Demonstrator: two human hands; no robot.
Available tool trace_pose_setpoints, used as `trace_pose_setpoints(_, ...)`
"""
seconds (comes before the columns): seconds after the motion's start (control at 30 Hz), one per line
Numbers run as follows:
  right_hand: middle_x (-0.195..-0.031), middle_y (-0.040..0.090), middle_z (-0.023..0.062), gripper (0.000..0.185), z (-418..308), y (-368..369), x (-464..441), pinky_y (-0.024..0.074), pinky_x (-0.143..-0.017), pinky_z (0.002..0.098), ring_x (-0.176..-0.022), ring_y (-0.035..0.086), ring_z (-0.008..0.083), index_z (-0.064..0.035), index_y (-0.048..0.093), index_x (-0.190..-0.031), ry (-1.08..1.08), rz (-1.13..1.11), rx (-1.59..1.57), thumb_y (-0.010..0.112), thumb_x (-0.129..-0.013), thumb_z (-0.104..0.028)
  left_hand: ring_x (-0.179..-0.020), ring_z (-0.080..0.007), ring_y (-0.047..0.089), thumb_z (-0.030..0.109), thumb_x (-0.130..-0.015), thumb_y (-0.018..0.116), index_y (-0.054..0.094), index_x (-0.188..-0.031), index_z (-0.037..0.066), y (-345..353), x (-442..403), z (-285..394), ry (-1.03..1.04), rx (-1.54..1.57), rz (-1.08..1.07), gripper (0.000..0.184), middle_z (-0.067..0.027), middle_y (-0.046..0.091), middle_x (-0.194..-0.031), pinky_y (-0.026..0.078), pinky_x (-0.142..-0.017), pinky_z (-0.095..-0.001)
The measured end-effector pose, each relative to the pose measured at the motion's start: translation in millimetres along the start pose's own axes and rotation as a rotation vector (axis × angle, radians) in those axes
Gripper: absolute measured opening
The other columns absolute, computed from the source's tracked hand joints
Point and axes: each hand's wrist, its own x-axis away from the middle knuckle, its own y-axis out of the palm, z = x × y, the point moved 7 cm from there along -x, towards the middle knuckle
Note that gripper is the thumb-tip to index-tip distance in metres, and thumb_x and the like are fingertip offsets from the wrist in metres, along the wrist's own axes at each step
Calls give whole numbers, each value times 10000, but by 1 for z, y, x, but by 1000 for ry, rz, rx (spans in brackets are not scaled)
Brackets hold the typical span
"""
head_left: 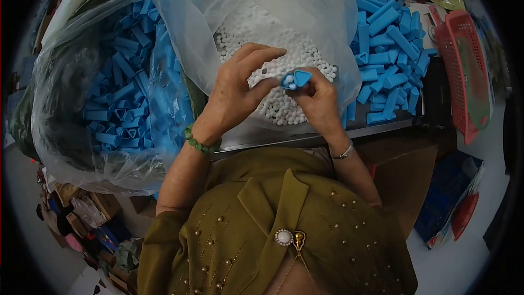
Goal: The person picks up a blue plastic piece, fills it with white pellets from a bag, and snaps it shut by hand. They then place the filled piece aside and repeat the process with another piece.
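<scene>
My right hand (318, 102) holds a blue triangular tube (301, 78) above the pile of white balls. White balls show beside and inside the tube's open end. My left hand (237, 84), with a green bead bracelet at its wrist, is just left of the tube. Its thumb and forefinger are apart and nothing shows between them. Beneath both hands, small white balls (284, 110) lie in a clear plastic bag (191, 19).
Many blue tubes (125, 60) fill a large plastic-lined bag on the left. Another heap of blue tubes (387, 49) lies on the right of the table, beside a red plastic basket (456, 71). A brown cardboard box (404, 177) stands below the table edge.
</scene>
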Motion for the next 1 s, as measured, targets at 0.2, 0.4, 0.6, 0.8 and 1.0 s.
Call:
trace_pose_setpoints(0.2, -991, 608, 64, 273, -19, 6, 2, 498, -635, 248, -772, 607, 113, -30, 616, -1058, -56, -30, -9, 676, -801, 40, -1152, -226, 530, 84, -780, 747, 633, -1197, 64, 15, 15, -9, -39, 383, -87, 433, -100, 572, -1233, 425, -972, -336)
trace_pose_setpoints(0.4, -1020, 610, 78, 312, -49, 15, -3, 513, -653, 270, -811, 632, 157, -36, 612, -1098, -198, -149, 0, 651, -804, 63, -1143, -185, 520, 52, -835, 689, 641, -1183, 54, 16, 30, -24, -164, 701, 37, 352, -86, 541, -1250, 445, -953, -318)
trace_pose_setpoints(0.6, -983, 591, 54, 304, -59, 13, -5, 477, -636, 258, -759, 589, 125, -21, 618, -1104, -332, -55, 255, 644, -810, 50, -1104, -170, 540, 21, -819, 697, 598, -1234, 55, 17, 33, -26, -185, 762, 104, 428, -69, 528, -1247, 472, -940, -304)
trace_pose_setpoints(0.8, -986, 599, 75, 321, -82, -1, 1, 484, -603, 289, -734, 603, 159, -45, 645, -1098, -469, 23, 524, 659, -790, 43, -1075, -172, 559, 2, -786, 716, 559, -1270, 56, 17, 42, -38, -291, 724, 155, 513, -57, 538, -1221, 499, -909, -302)
trace_pose_setpoints(1.0, -970, 597, 86, 324, -58, -3, -4, 466, -573, 283, -711, 598, 159, -42, 649, -1089, -349, -19, 683, 668, -773, 30, -1119, -173, 533, -14, -825, 677, 538, -1284, 29, 20, 48, -52, -344, 657, 135, 482, -73, 551, -1243, 483, -944, -314)
